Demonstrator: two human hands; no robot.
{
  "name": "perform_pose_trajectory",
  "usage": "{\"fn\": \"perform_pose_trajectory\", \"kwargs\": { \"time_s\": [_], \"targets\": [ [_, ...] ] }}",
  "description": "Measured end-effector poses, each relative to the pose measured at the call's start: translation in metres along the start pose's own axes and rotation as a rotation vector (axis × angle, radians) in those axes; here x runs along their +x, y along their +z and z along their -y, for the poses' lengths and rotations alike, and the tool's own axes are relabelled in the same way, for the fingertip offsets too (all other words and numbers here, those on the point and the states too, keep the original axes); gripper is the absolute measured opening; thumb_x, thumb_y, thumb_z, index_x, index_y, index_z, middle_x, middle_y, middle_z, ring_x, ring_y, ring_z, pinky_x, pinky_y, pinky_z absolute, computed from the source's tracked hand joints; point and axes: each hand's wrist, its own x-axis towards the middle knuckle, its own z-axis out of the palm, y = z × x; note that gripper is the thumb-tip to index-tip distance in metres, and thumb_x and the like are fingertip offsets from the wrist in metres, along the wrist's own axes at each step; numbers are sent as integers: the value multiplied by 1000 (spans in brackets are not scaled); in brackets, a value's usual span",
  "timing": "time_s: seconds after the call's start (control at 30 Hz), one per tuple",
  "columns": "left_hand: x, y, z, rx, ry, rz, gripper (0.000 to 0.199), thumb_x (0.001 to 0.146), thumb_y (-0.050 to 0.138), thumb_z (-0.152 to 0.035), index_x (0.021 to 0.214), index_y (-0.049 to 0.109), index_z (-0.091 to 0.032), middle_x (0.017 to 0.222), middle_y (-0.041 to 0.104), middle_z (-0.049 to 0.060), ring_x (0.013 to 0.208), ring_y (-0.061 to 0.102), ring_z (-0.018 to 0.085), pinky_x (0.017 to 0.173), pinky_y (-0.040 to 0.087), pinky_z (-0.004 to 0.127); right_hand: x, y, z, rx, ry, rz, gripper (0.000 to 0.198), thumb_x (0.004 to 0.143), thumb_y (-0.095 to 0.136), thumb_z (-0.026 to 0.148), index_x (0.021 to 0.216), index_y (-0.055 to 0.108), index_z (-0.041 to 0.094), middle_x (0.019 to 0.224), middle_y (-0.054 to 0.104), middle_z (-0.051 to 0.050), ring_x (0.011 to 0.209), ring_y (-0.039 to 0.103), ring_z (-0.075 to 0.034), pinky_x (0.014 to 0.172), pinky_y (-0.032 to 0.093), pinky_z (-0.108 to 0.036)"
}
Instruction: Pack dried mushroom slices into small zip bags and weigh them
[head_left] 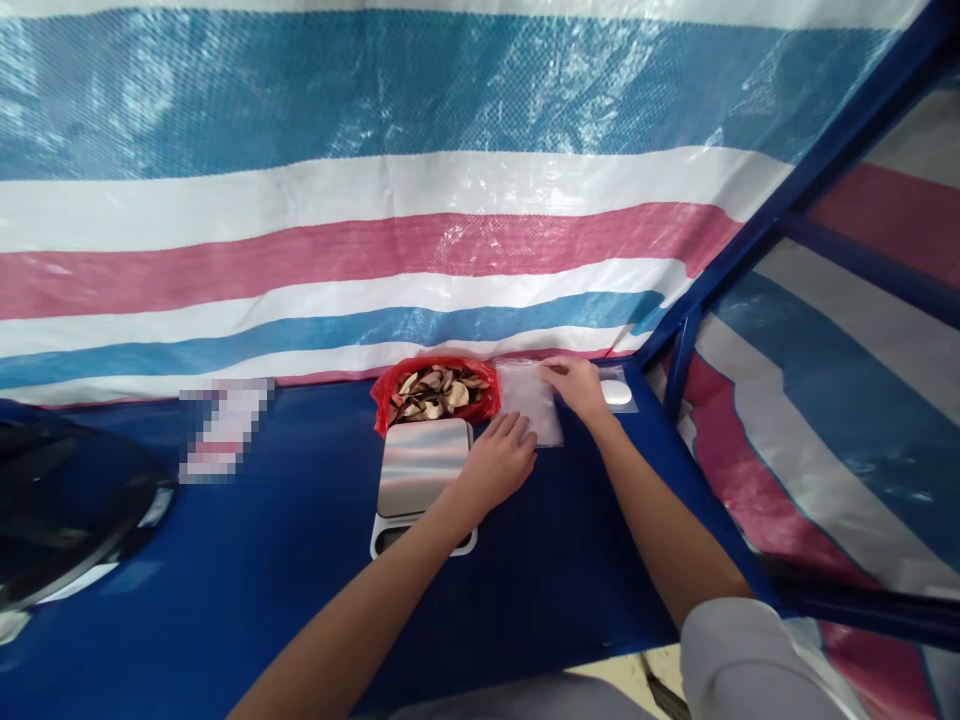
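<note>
A stack of clear plastic bags point(531, 385) lies flat on the table, to the right of a red plastic bag point(381, 402). My right hand point(577, 388) is at the upper right edge of the clear bags, its thumb and fingertips pinched on that edge. Over their lower left part rests my left hand point(504, 458), its fingers slightly bent and lying on the plastic. Brown and cream dried slices point(439, 392) fill the open red bag. A kitchen scale point(424, 470) stands in front of it, its display partly hidden by my left forearm.
At the right, a small clear packet holds a white oval thing point(616, 392). A blurred-out paper or packet point(225, 430) lies on the blue table point(300, 560) at the left. Beyond it is a black round object point(82, 510). Striped sheeting point(375, 240) hangs behind; a blue frame post point(750, 230) rises right.
</note>
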Motion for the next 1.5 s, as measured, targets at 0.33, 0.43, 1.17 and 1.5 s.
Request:
{"fn": "perform_pose_trajectory", "kwargs": {
  "time_s": [0.33, 0.43, 1.17, 1.5],
  "targets": [
    [1, 8, 2, 12, 1, 33, 22, 96, 56, -27, 111, 66, -14, 125, 66, 18, 123, 61, 33, 110, 45, 48, -39, -18, 19, -489, -423, -150, 30, 96, 58, 30, 118, 75, 20, 119, 75, -11, 103, 73, -28, 91, 58, -37],
    [1, 9, 3, 10, -5, 46, 25, 98, 54, -28, 114, 66, -13, 126, 66, 19, 123, 61, 32, 109, 46, 48, -49, -4, 19, -465, -611, -86, 30, 100, 51, 27, 115, 76, 22, 122, 74, -9, 112, 70, -24, 97, 57, -33],
    [-3, 7, 1, -50, -81, 141, 36, 101, 51, -32, 128, 62, -12, 137, 62, 21, 133, 57, 33, 113, 45, 49, -6, 31, -36, -580, -769, 335, 54, 105, 39, 38, 149, 50, 8, 155, 48, -17, 149, 38, -33, 122, 34, -53],
    [-1, 9, 2, 0, -76, 170, 34, 100, 51, -31, 127, 63, -14, 137, 62, 19, 132, 57, 33, 111, 45, 47, -3, 31, -34, -570, -759, 363, 49, 104, 43, 36, 145, 56, 11, 151, 53, -16, 147, 42, -32, 121, 36, -55]
  ]
}}
